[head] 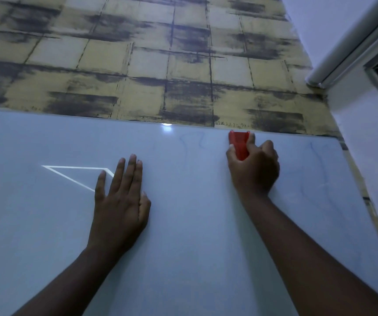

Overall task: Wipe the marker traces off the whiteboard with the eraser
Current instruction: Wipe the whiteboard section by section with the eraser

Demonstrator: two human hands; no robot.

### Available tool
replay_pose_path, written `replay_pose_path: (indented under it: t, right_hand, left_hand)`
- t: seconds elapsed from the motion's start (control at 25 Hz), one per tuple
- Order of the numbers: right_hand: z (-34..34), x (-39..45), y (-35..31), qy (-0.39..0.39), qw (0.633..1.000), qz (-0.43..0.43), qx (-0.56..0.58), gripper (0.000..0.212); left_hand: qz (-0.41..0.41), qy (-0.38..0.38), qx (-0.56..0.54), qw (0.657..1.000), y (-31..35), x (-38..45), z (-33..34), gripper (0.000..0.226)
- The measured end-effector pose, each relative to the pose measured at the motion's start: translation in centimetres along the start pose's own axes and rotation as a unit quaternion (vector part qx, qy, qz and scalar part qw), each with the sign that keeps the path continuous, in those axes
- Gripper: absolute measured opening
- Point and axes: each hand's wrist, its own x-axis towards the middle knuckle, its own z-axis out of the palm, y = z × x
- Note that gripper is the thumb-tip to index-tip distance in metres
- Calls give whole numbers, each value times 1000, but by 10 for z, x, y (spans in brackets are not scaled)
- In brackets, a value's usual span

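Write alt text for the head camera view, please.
A person's right hand grips a red eraser against the top edge of a whiteboard bearing faint blue marker traces. The left hand rests flat on the board.

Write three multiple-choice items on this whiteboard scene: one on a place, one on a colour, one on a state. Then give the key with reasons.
1. Where on the whiteboard is the eraser?
A. near the top edge
B. at the bottom edge
C. under the left hand

2. What colour is the eraser?
A. blue
B. red
C. black

3. How does the left hand lie?
A. in a fist
B. flat, fingers straight
C. gripping a marker

Key:
1 A: it sits just below the board's top edge, in the right hand.
2 B: its body shows red above the fingers.
3 B: the palm rests on the board with straight fingers.
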Motion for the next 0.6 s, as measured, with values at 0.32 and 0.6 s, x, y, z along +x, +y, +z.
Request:
replay_pose_path:
  t: [0.32,0.6]
  right_hand:
    - [31,-82,-141,-36,979,-192,56,65]
    - [28,-16,-92,-51,980,-193,9,66]
  left_hand:
    - [15,-3,-11,1000,-5,-3,5,66]
    - [10,8,-1,1000,-5,-4,2,69]
